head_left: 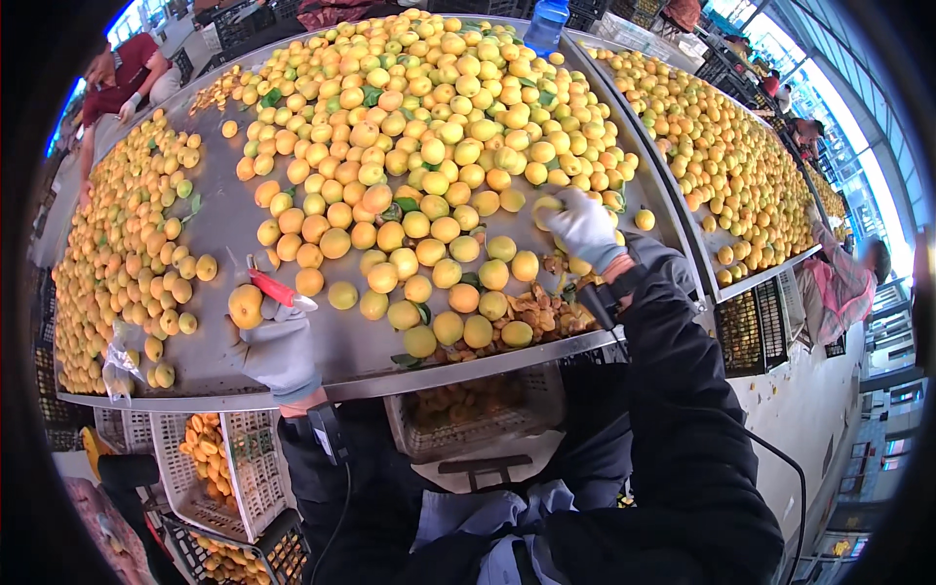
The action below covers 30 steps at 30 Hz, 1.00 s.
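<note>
My left hand (278, 351), in a grey-white glove, is closed over the near edge of the metal table (351, 366). An orange-yellow apricot (246, 307) is at its fingertips. A small knife (278, 287) with a red handle rests along the same hand, its thin blade pointing away to the left. Farther right, my gloved right hand (585, 229) reaches to the edge of the big apricot heap (390, 146). Its fingers are closed on a yellow-green apricot (548, 207). Scraps of halved or torn fruit (541, 314) lie nearer me, below that hand.
More apricots lie in a left pile (127, 263) and on a neighbouring table (712, 146). White crates (263, 448) with cut fruit stand below the edge; another crate (478, 419) is before me. A blue bottle (546, 27) stands far back. A person (132, 73) works at far left.
</note>
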Each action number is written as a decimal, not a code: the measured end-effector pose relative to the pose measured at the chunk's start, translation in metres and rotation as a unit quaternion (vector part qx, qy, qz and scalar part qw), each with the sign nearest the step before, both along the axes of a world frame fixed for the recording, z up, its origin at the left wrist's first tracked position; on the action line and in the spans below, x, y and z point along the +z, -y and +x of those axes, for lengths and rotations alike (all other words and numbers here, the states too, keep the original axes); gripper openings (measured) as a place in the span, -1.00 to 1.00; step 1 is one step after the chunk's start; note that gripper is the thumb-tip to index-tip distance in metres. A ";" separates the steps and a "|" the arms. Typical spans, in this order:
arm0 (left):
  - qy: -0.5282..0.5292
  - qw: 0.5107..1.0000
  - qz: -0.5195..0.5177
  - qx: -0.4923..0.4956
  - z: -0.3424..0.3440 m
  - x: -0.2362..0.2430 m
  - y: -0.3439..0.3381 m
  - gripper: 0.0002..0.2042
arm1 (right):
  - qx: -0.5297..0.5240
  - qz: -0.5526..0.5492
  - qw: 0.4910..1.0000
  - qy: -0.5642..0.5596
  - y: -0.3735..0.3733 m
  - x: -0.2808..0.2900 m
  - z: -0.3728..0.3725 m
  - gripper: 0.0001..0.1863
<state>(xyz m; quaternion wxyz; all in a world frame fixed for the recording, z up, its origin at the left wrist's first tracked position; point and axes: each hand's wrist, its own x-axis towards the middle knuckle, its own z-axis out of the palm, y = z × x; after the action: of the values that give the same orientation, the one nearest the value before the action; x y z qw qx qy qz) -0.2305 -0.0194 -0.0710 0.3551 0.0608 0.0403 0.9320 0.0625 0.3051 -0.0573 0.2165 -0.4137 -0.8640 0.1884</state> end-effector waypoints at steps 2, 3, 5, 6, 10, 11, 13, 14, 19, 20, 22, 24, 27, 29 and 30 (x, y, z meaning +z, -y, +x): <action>-0.018 0.999 0.027 -0.012 -0.003 -0.006 0.003 -0.45 | -0.038 0.014 0.999 -0.002 -0.017 0.005 0.007 -0.47; -0.028 0.999 0.040 -0.022 -0.005 -0.008 0.004 -0.46 | -0.068 0.046 0.997 0.008 -0.027 -0.004 0.011 -0.47; -0.029 0.999 -0.022 0.020 -0.002 -0.002 0.009 -0.47 | -0.071 -0.018 0.997 0.010 -0.036 -0.008 0.008 -0.49; -0.027 0.998 -0.047 0.039 0.002 -0.001 0.010 -0.46 | -0.074 -0.044 0.996 0.013 -0.041 -0.006 0.006 -0.50; -0.107 0.986 0.089 -0.088 -0.020 -0.037 0.001 -0.46 | 0.033 0.061 0.998 -0.008 -0.050 -0.037 0.018 -0.65; -0.086 0.992 0.059 -0.072 -0.017 -0.038 -0.004 -0.49 | 0.073 0.063 0.995 0.012 -0.052 -0.040 0.019 -0.69; -0.046 0.999 -0.007 -0.026 -0.005 -0.022 -0.004 -0.55 | 0.086 0.015 0.996 0.010 -0.024 -0.027 0.004 -0.72; -0.043 0.999 -0.017 -0.023 -0.004 -0.021 -0.002 -0.52 | 0.050 0.002 0.997 0.052 -0.002 -0.015 -0.006 -0.68; -0.068 0.996 0.016 -0.063 -0.004 -0.027 0.001 -0.44 | 0.159 -0.009 0.984 0.074 0.039 0.006 -0.019 -0.56; -0.060 0.995 0.027 -0.074 0.003 -0.019 -0.005 -0.43 | 0.132 -0.010 0.989 0.069 0.034 0.010 -0.018 -0.57; -0.047 0.994 0.041 -0.095 0.010 -0.013 -0.011 -0.39 | 0.083 -0.014 0.995 0.057 0.018 0.020 -0.018 -0.58; -0.046 0.995 0.027 -0.090 0.016 -0.014 -0.015 -0.37 | 0.041 -0.035 0.998 0.024 -0.006 0.026 -0.022 -0.53; -0.071 0.989 0.054 -0.120 0.010 -0.028 -0.025 -0.35 | 0.020 0.050 0.999 -0.010 -0.065 -0.005 -0.019 -0.45; -0.093 0.983 0.068 -0.140 0.007 -0.030 -0.026 -0.34 | 0.026 0.060 0.998 -0.011 -0.075 -0.011 -0.026 -0.42; -0.103 0.981 0.069 -0.150 0.007 -0.031 -0.025 -0.34 | 0.025 0.034 0.999 -0.012 -0.077 -0.016 -0.029 -0.42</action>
<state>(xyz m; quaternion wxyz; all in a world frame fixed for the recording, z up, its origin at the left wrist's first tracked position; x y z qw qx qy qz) -0.2240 0.0058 -0.1020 0.4794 0.1859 0.0021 0.8577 0.0330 0.3821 -0.0731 0.2364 -0.3817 -0.8774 0.1694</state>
